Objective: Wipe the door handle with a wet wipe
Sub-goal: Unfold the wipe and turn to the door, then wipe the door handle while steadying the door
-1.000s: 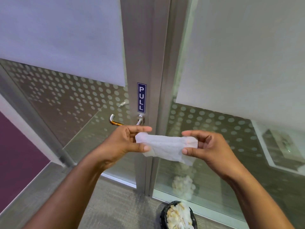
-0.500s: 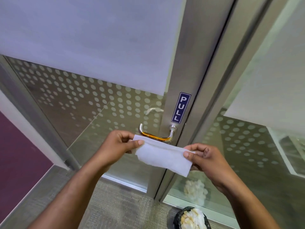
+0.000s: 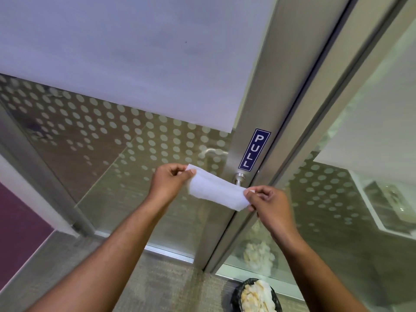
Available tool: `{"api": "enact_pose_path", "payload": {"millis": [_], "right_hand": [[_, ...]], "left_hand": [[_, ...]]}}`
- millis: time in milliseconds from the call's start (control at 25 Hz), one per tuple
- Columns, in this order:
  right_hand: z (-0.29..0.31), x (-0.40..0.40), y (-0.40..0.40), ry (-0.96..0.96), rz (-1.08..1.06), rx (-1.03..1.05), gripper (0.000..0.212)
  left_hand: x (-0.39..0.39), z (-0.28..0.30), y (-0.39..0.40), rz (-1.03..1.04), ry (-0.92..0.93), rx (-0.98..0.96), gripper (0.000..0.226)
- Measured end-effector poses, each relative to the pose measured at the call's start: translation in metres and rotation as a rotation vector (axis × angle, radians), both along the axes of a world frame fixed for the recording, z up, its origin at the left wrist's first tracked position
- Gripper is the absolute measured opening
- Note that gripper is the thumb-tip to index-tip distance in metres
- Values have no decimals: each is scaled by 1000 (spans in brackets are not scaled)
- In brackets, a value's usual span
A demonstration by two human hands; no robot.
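Note:
A white wet wipe (image 3: pixel 215 190) is stretched flat between both hands in front of the door. My left hand (image 3: pixel 169 181) pinches its upper left corner. My right hand (image 3: pixel 267 202) pinches its lower right end. The wipe lies over the metal door handle; only the handle's round base (image 3: pixel 239 178) shows above it, just under the blue PULL sign (image 3: pixel 254 149). The lever bar itself is hidden behind the wipe.
The handle sits on a brushed metal door frame (image 3: pixel 265 91) with dotted frosted glass (image 3: pixel 126 140) on the left and a glass panel (image 3: pixel 351 176) on the right. A black bin (image 3: pixel 256 296) with crumpled white paper stands on the carpet at the bottom.
Both hands have carried the stretched wipe forward and up onto the handle, which now hides the lever bar. The view has also shifted closer and leftward.

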State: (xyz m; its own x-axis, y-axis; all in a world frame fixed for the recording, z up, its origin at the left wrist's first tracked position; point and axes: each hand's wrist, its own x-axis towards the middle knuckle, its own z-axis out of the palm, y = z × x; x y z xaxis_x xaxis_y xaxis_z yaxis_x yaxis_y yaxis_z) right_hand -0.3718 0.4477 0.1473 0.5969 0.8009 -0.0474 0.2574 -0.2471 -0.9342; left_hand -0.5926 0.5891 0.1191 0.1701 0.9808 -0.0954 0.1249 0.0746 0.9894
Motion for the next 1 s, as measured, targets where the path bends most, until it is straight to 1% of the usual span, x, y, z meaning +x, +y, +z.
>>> {"api": "enact_pose_path", "payload": {"millis": [80, 120, 200, 280, 360, 440, 480, 520, 560, 640, 680, 720, 760, 840, 880, 920, 1000], "right_hand": [[-2, 1, -1, -78, -30, -40, 8], [-3, 0, -4, -131, -53, -42, 12], [-2, -9, -10, -323, -79, 34, 25], [0, -33, -9, -591, 25, 215, 30], [-4, -60, 4, -828, 214, 339, 28], [-12, -81, 22, -999, 359, 327, 30], [-17, -87, 32, -1056, 395, 295, 31], [-21, -89, 41, -1096, 411, 255, 33], [-25, -89, 48, -1124, 413, 215, 34], [-32, -90, 58, -1158, 408, 169, 33], [-36, -90, 62, -1164, 398, 169, 28], [-38, -90, 64, -1161, 385, 179, 22], [-40, -90, 66, -1157, 371, 191, 17], [-42, -87, 65, -1179, 363, 217, 14], [-44, -83, 62, -1185, 380, 230, 18], [-45, -78, 58, -1180, 404, 240, 25], [-48, -64, 50, -1152, 449, 274, 40]], "left_hand": [[1, -5, 2, 43, -8, -30, 1], [2, -7, 3, 53, -6, -38, 4], [1, -9, 3, 53, -9, -40, 10], [0, -11, 4, 61, -22, -28, 19], [-3, -12, 4, 81, -25, -28, 26], [-5, -12, 2, 125, 4, -15, 27], [-6, -9, 0, 162, 17, 26, 24], [-7, -4, -3, 203, 34, 112, 21], [-8, 4, -4, 247, 73, 263, 20], [-6, 21, -2, 308, 221, 692, 17], [-3, 29, 2, 287, 300, 898, 20], [2, 37, 9, 233, 394, 1052, 31], [7, 42, 17, 171, 518, 1158, 45], [18, 45, 31, 129, 797, 1285, 69], [24, 43, 37, 131, 894, 1318, 76], [27, 40, 42, 132, 944, 1340, 80], [31, 35, 52, 135, 958, 1374, 85]]}}
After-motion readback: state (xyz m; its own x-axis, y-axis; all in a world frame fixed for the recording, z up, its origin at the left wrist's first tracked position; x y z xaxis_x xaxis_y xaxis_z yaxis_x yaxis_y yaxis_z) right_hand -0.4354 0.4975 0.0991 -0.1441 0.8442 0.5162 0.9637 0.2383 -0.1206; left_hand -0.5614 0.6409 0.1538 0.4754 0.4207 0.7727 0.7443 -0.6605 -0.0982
